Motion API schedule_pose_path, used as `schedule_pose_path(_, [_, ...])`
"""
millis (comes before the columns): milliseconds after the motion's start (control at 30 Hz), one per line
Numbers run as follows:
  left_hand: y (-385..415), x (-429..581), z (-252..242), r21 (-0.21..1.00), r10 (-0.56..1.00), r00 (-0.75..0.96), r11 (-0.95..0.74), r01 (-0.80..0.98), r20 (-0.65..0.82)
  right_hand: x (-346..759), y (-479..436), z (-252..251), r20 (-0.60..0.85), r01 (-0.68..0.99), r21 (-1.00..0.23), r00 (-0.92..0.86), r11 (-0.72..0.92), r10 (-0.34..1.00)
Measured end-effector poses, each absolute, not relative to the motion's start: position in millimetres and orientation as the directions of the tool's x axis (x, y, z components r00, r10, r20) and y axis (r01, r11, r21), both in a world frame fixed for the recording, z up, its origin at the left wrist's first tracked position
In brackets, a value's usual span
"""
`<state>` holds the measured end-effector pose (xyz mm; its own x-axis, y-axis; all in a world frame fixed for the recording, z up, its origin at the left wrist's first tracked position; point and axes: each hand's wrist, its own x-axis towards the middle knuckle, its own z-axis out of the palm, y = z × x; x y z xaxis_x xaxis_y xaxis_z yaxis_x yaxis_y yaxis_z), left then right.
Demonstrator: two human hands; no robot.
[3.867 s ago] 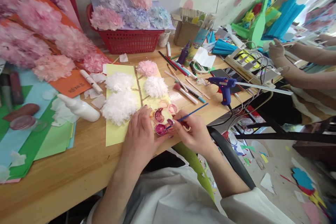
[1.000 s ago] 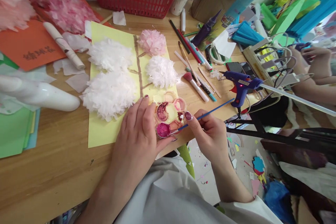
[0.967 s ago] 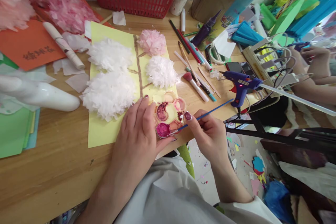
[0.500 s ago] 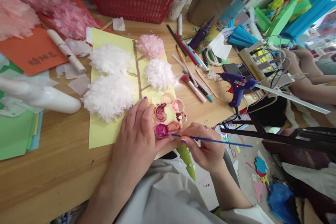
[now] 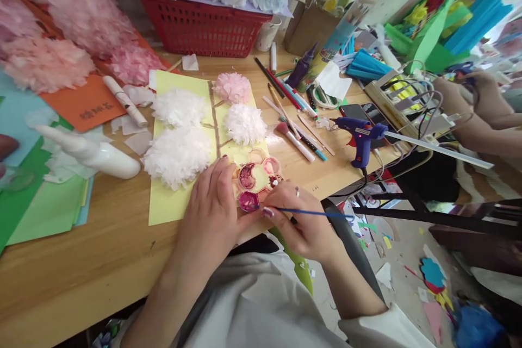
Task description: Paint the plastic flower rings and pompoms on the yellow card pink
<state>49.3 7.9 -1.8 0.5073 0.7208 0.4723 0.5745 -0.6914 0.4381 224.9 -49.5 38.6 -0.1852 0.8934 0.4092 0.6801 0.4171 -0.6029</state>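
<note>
My left hand [image 5: 214, 201] is closed on the near left edge of a clear flower-shaped paint palette [image 5: 258, 156], its thumb along the near side. One well holds wet magenta paint [image 5: 248, 201]; others have dark red and pink residue. My right hand [image 5: 304, 220] pinches a thin blue paintbrush [image 5: 314, 212] close to its tip, which is at the magenta well. Behind the palette lies a yellow sheet [image 5: 163, 212] with a brown painted stem [image 5: 216, 125]. On it sit fluffy white paper pompoms [image 5: 177, 156] and one pink pompom [image 5: 232, 87].
A blue hot glue gun [image 5: 361, 136] with a long glue stick stands to the right, beside a power strip [image 5: 383, 103]. Pens and brushes [image 5: 299, 144] lie behind the palette. At left is a white bottle [image 5: 101, 159]; a red basket [image 5: 204, 27] stands behind. Another person's arms [image 5: 477, 114] show at right.
My right hand has moved left, closer to the palette, with the brush tip still at the magenta well. The view has tilted up slightly; fingertips now show at the left edge.
</note>
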Motion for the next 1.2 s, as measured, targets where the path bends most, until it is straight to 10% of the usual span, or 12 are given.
schedule_pose_path(1200, [10, 47, -8, 0.399, 0.701, 0.531, -0.711, 0.580, 0.476, 211, -28, 51, 0.301, 0.614, -0.696, -0.222, 0.372, 0.928])
